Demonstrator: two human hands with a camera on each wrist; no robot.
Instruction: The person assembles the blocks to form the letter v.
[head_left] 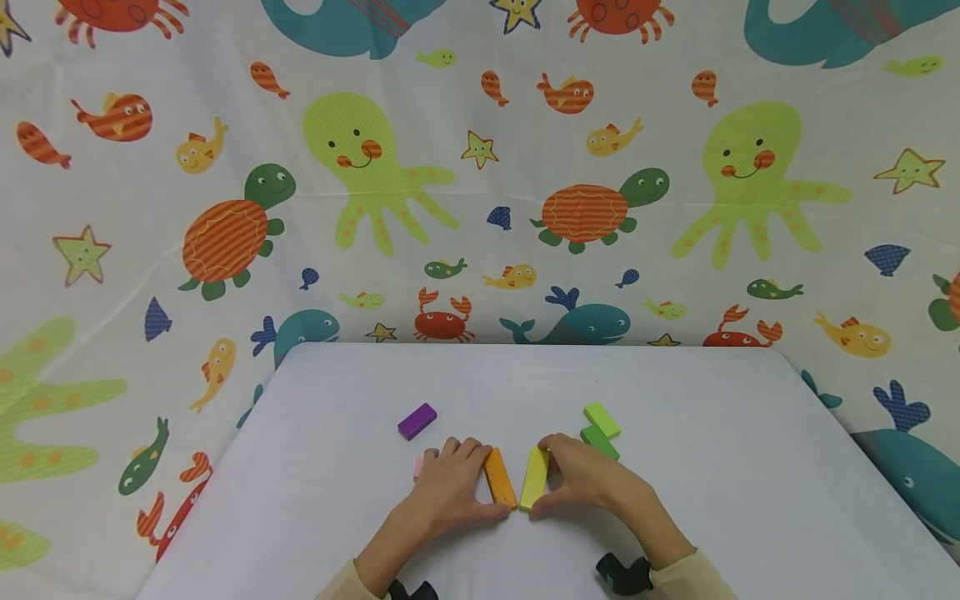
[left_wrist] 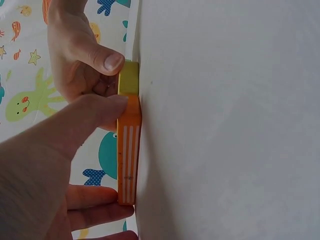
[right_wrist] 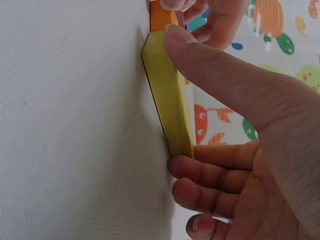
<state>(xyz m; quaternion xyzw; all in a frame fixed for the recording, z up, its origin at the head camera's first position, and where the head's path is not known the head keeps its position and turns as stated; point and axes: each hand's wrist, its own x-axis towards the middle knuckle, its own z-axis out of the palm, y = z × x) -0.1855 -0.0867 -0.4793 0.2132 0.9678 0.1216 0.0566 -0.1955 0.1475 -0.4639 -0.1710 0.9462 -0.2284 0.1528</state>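
The left hand [head_left: 450,490] pinches the orange block [head_left: 499,480] and the right hand [head_left: 588,475] the yellow block [head_left: 534,478] by their ends, a hold suited to angling them, near ends perhaps touching

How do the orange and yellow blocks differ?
Orange block is in the left hand, yellow block in the right hand. Orange block shows white side stripes; yellow block shows none in view. In the head view, orange block's far end leans left, yellow block's right. Both are elongated.
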